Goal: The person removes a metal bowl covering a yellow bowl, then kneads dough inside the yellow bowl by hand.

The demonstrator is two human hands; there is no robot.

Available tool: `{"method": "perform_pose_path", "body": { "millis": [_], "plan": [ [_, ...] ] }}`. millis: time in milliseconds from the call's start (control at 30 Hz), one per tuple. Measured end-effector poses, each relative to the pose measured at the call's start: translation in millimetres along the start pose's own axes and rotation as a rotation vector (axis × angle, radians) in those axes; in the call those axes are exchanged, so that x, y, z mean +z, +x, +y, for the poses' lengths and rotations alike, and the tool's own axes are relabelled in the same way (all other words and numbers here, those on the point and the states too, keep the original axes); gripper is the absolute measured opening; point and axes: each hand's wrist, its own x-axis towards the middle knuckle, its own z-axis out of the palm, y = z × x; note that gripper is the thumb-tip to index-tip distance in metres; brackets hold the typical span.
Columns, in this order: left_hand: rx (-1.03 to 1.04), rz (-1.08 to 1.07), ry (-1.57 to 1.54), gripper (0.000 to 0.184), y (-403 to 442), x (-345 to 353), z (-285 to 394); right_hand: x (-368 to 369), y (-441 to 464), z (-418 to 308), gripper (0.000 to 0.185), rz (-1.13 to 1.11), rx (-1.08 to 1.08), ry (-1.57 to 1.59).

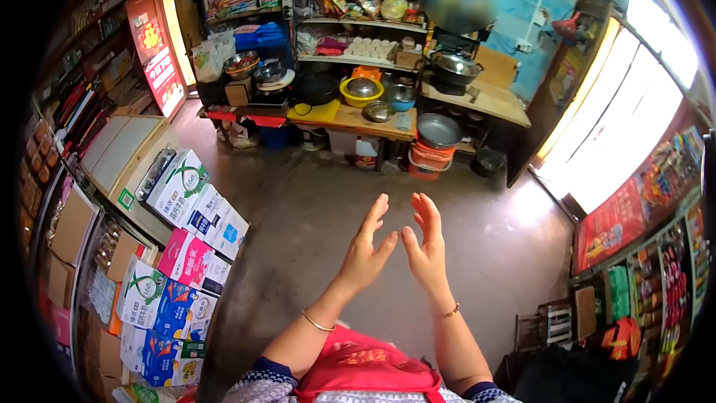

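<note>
Both of my hands are raised in front of me over the grey floor, palms turned toward each other. My left hand (367, 246) has its fingers stretched upward and holds nothing; a bangle circles that wrist. Close beside it on the right, my right hand (425, 245) is also empty, with fingers extended and a beaded bracelet at the wrist. The thumbs are near each other with a narrow gap. Below them is a red apron (365, 362) over my front.
Ahead stands a wooden table (343, 118) with a yellow basin (348, 96) and pots, under stocked shelves. An orange bucket (429, 164) is beside it. Milk cartons (190, 254) are stacked at left. A small chair (556, 322) and goods racks are at right, near a bright doorway.
</note>
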Motion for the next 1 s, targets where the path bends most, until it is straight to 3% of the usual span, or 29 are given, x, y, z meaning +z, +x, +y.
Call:
{"method": "perform_pose_path", "body": {
  "millis": [67, 100, 133, 167, 233, 567, 1000],
  "plan": [
    [-0.051, 0.028, 0.010, 0.064, -12.5, -13.7, 1.7, 16.4, -8.8, -1.5, 0.068, -0.054, -0.024, -0.019],
    [-0.041, 0.058, -0.029, 0.064, 87.3, -11.4, -71.6, 12.7, 95.0, 63.6, 0.068, -0.083, -0.033, -0.059],
    [-0.124, 0.082, -0.049, 0.064, 70.4, -12.2, -89.5, 18.5, 78.7, 80.8, 0.069, -0.098, 0.062, -0.061],
    [-0.044, 0.107, -0.045, 0.064, 125.0, -28.6, -110.5, 30.7, 131.5, 99.1, 0.069, -0.091, -0.004, -0.058],
    [-0.099, 0.118, -0.046, 0.064, 140.9, -37.6, -145.1, 41.2, 148.7, 134.3, 0.069, -0.105, 0.057, -0.086],
    [-0.032, 0.110, -0.098, 0.059, 443.6, -133.1, -265.1, 100.1, 459.9, 247.1, 0.069, -0.078, -0.017, -0.151],
    [-0.353, 0.214, -0.058, 0.056, 694.1, -194.1, -501.9, 169.8, 737.6, 489.8, 0.069, -0.190, 0.133, -0.080]
  ]
}}
